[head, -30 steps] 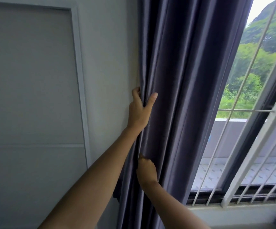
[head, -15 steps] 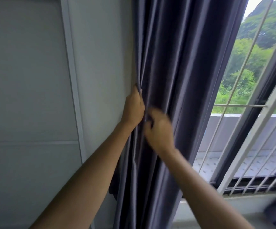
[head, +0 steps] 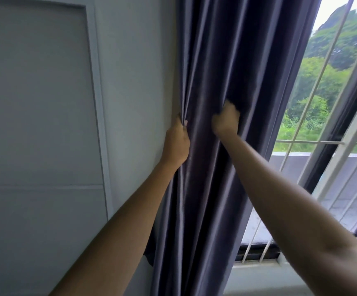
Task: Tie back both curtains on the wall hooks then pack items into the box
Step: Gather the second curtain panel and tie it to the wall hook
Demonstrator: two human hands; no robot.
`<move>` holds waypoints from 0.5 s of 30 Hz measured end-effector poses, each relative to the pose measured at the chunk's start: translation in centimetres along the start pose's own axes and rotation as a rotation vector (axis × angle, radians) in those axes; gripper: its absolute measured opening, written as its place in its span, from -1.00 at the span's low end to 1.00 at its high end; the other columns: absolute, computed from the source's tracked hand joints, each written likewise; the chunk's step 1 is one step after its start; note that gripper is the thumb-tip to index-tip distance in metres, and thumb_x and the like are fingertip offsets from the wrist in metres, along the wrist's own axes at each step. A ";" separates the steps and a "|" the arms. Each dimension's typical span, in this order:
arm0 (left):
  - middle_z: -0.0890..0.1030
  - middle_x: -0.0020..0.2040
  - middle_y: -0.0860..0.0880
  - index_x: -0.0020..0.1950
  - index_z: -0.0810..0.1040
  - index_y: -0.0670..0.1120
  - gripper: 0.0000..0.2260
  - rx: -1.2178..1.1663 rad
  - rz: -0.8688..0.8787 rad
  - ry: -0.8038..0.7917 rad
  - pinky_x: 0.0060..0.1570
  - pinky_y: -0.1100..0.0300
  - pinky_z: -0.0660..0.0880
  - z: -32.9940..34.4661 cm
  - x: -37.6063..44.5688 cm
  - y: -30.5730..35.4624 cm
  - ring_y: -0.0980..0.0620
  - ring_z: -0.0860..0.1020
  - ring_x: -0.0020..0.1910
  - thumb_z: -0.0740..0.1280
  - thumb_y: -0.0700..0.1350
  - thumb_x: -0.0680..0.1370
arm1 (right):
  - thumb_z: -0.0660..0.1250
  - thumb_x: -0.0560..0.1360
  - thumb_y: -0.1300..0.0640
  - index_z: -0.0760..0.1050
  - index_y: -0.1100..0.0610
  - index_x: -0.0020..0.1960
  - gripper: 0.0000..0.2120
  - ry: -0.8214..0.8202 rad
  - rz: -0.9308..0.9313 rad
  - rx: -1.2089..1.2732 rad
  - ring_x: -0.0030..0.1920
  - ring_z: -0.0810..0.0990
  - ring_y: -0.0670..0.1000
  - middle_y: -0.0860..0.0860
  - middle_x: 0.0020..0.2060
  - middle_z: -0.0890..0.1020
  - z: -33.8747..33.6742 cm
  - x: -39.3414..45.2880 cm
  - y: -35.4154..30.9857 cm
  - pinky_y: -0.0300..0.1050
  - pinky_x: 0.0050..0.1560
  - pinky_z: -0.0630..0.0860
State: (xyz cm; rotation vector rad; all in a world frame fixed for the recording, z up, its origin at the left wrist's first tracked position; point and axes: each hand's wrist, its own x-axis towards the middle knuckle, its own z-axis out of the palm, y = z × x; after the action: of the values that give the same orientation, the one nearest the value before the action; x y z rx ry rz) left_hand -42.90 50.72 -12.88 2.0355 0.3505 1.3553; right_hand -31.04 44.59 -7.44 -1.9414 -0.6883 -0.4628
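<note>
Grey-purple curtain [head: 216, 60] bunched leftward for tying: left hand [head: 176, 142] pinches wall-side edge, right hand [head: 224, 120] clutches far folds.

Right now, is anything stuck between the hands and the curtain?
No. The left hand pinches the curtain edge by the wall, and the right hand grips its folds directly. No hook shows, so that path is unclear.

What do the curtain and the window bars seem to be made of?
Curtain: woven fabric with a satin-like sheen, probably synthetic; soft vertical folds catch light and bunch where the left hand and right hand grip it. Window bars: likely white-painted metal, being thin, straight and rigid; the finish is hard to judge.
</note>
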 end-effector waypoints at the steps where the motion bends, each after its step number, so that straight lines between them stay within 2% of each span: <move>1: 0.58 -0.04 -0.38 0.33 0.36 -0.30 -0.72 0.001 -0.009 -0.001 -0.18 0.16 0.47 -0.2 0.0 -0.1 -0.33 0.55 -0.05 0.06 -0.24 0.66 | 0.19 0.46 0.36 0.49 0.29 0.19 -0.69 -0.032 0.002 -0.057 0.14 0.57 0.23 0.25 0.08 0.62 1.0 -1.2 1.0 -0.09 0.14 0.47; 3: 0.57 -0.01 -0.39 0.35 0.34 -0.31 -0.71 -0.003 -0.018 -0.002 -0.13 0.14 0.47 -0.5 0.1 -0.3 -0.33 0.55 -0.01 0.06 -0.25 0.66 | 0.18 0.51 0.35 0.51 0.30 0.12 -0.77 -0.093 -0.017 -0.136 0.08 0.59 0.24 0.24 0.02 0.63 2.6 -3.9 2.6 -0.10 0.04 0.48; 5: 0.57 0.02 -0.40 0.38 0.32 -0.30 -0.69 -0.013 -0.031 -0.006 -0.05 0.10 0.47 -0.7 0.1 -0.3 -0.28 0.55 -0.01 0.05 -0.25 0.66 | 0.16 0.53 0.38 0.51 0.30 0.06 -0.81 -0.142 -0.052 -0.165 -0.05 0.62 0.19 0.16 -0.14 0.62 3.6 -6.7 3.7 -0.21 -0.17 0.43; 7: 0.59 -0.11 -0.31 0.35 0.36 -0.28 -0.71 -0.010 -0.033 -0.004 -0.17 0.12 0.50 -0.8 0.3 -0.3 -0.07 0.57 -0.27 0.04 -0.22 0.67 | 0.12 0.53 0.41 0.49 0.31 0.01 -0.81 -0.166 -0.090 -0.177 -0.17 0.61 0.18 0.12 -0.27 0.55 4.1 -9.3 4.3 -0.19 -0.28 0.36; 8: 0.57 -0.23 -0.20 0.31 0.38 -0.27 -0.72 -0.007 -0.033 -0.006 -0.32 0.18 0.50 -0.7 0.4 -0.5 0.10 0.49 -0.42 0.04 -0.20 0.67 | 0.11 0.52 0.43 0.50 0.32 0.02 -0.79 -0.169 -0.121 -0.170 -0.19 0.61 0.19 0.15 -0.25 0.57 4.5 -10.3 4.7 -0.18 -0.28 0.36; 9: 0.52 -0.30 -0.09 0.30 0.39 -0.26 -0.72 -0.011 -0.037 -0.009 -0.42 0.30 0.43 -0.5 0.5 -0.7 0.17 0.41 -0.48 0.04 -0.18 0.67 | 0.11 0.51 0.45 0.50 0.32 0.06 -0.76 -0.181 -0.147 -0.165 -0.19 0.61 0.20 0.18 -0.22 0.61 4.8 -11.3 4.9 -0.18 -0.27 0.38; 11: 0.52 -0.27 -0.05 0.29 0.39 -0.24 -0.72 -0.029 -0.051 -0.014 -0.39 0.39 0.38 -0.2 0.7 -1.0 0.20 0.40 -0.46 0.03 -0.16 0.67 | 0.11 0.49 0.47 0.49 0.32 0.13 -0.70 -0.230 -0.167 -0.165 -0.20 0.61 0.19 0.20 -0.17 0.63 5.4 -13.1 5.4 -0.16 -0.24 0.44; 13: 0.58 -0.15 -0.13 0.27 0.40 -0.24 -0.73 -0.053 -0.048 -0.016 -0.32 0.36 0.43 0.0 0.7 -1.1 0.07 0.50 -0.35 0.03 -0.16 0.67 | 0.12 0.48 0.48 0.49 0.31 0.11 -0.71 -0.283 -0.169 -0.167 -0.24 0.60 0.16 0.20 -0.20 0.63 5.9 -14.6 5.9 -0.10 -0.22 0.54; 15: 0.59 -0.05 -0.16 0.27 0.40 -0.25 -0.73 -0.079 -0.054 -0.020 -0.27 0.49 0.42 0.2 0.7 -0.9 0.03 0.53 -0.25 0.03 -0.17 0.67 | 0.13 0.48 0.48 0.49 0.31 0.09 -0.73 -0.316 -0.169 -0.188 -0.28 0.59 0.15 0.21 -0.22 0.62 6.2 -16.1 6.4 -0.09 -0.25 0.56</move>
State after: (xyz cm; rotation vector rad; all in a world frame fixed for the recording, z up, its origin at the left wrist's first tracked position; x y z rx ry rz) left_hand -42.29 51.68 -13.07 1.9599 0.3356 1.2956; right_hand -39.07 43.63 -24.00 -2.1684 -1.0493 -0.3345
